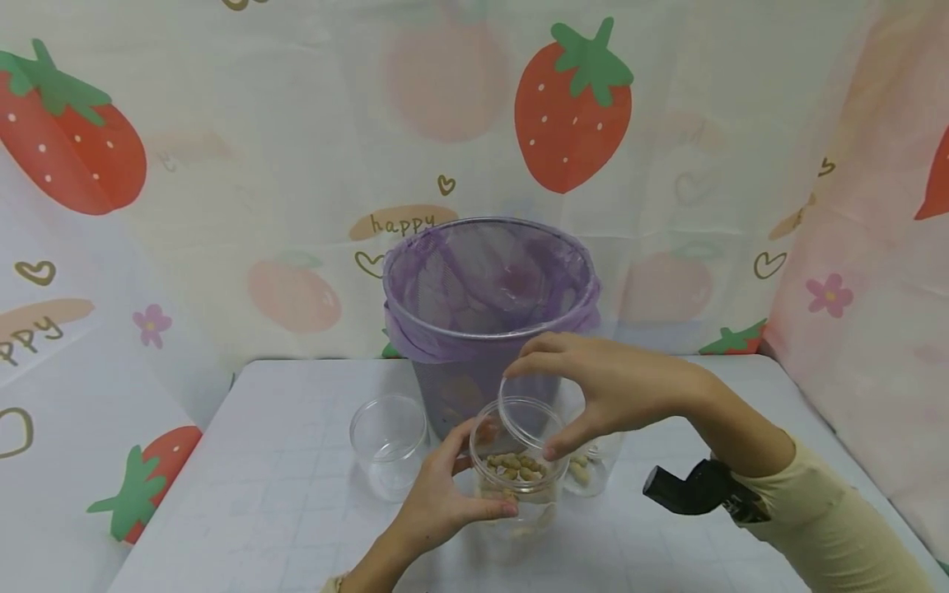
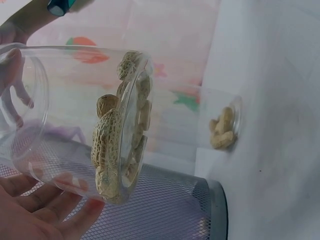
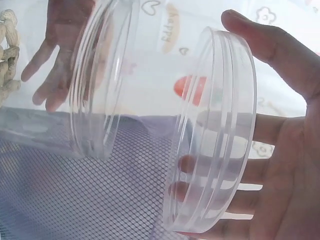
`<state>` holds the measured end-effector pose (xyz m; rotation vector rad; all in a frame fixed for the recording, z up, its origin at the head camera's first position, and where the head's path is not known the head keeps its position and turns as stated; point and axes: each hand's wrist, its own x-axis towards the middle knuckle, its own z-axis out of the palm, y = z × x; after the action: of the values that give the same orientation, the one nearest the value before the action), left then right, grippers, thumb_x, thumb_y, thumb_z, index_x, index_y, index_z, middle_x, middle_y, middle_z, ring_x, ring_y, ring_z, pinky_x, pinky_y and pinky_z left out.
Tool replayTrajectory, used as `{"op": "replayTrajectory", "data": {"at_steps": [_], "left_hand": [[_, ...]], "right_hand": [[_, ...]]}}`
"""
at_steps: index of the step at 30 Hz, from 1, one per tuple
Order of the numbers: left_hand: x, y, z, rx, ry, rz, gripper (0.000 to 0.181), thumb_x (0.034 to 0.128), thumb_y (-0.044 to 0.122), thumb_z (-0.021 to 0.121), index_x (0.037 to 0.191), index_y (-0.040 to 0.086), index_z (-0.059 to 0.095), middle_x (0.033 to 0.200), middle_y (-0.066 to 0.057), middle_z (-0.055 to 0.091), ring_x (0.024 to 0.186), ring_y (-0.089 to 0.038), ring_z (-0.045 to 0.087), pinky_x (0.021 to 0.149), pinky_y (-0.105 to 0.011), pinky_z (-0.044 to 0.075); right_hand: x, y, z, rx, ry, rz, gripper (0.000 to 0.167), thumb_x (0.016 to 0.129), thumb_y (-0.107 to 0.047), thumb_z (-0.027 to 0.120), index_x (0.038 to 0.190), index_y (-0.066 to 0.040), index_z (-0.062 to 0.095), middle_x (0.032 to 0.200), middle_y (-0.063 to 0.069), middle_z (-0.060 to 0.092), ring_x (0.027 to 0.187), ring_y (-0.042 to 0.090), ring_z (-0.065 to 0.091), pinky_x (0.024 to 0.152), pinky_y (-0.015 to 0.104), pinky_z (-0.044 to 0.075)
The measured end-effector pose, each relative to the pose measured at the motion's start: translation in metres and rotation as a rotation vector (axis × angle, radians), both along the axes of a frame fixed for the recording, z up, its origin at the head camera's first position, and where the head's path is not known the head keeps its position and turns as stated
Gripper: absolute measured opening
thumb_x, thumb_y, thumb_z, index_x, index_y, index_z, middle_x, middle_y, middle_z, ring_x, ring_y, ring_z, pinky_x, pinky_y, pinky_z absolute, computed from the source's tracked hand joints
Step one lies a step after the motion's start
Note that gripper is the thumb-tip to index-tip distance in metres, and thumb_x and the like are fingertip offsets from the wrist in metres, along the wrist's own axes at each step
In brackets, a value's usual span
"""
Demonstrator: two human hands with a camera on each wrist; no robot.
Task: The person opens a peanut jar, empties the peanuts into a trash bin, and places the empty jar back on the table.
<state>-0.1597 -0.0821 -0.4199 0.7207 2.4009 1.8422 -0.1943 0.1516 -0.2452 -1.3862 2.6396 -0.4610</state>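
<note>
Nearest the viewer, the left hand [image 1: 442,502] grips a clear jar [image 1: 546,497], thumb in front and fingers round the far side (partly hidden in the head view by the jar itself). Peanuts [image 1: 515,468] lie in the jar, above the left thumb. Over its mouth, the right hand [image 1: 593,383] holds a transparent lid [image 3: 220,135] by the rim, thumb and fingers clamped on it; the lid is tilted and apart from the jar, its outline faint in the head view. The left sleeve is cut off at the lower edge. Left of the left fingers stands a second clear container [image 1: 389,449]; beyond the right thumb, a third container [image 1: 605,461], largely covered, also holds peanuts. Behind both hands, a mesh bin [image 1: 452,395] with a purple liner [image 1: 423,342] stands on the worktop [image 1: 282,494]; its lower part is masked. Farthest hangs a strawberry-printed backdrop [image 1: 311,165].
</note>
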Motion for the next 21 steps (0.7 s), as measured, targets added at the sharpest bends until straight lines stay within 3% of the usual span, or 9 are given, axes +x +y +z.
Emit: {"op": "replayTrajectory", "data": {"at_steps": [8, 21], "left_hand": [[0.001, -0.001, -0.001, 0.002, 0.033, 0.003, 0.093, 0.0693, 0.03, 0.088, 0.146, 0.013, 0.038, 0.145, -0.006, 0.051, 0.131, -0.026, 0.05, 0.104, -0.04, 0.049], [-0.001, -0.002, -0.002, 0.004, 0.044, 0.015, 0.093, 0.0685, 0.03, 0.089, 0.146, 0.015, 0.039, 0.142, -0.005, 0.053, 0.128, -0.025, 0.052, 0.103, -0.038, 0.049]], "right_hand": [[0.001, 0.011, 0.008, -0.029, 0.025, -0.045, 0.071, 0.077, -0.054, 0.076, 0.134, -0.019, 0.055, 0.135, 0.0, 0.053, 0.125, 0.021, 0.053, 0.101, 0.047, 0.048], [0.0, 0.029, 0.016, -0.052, 0.077, -0.128, 0.073, 0.076, -0.053, 0.079, 0.137, -0.022, 0.054, 0.136, -0.002, 0.053, 0.123, 0.022, 0.056, 0.1, 0.049, 0.049]]}}
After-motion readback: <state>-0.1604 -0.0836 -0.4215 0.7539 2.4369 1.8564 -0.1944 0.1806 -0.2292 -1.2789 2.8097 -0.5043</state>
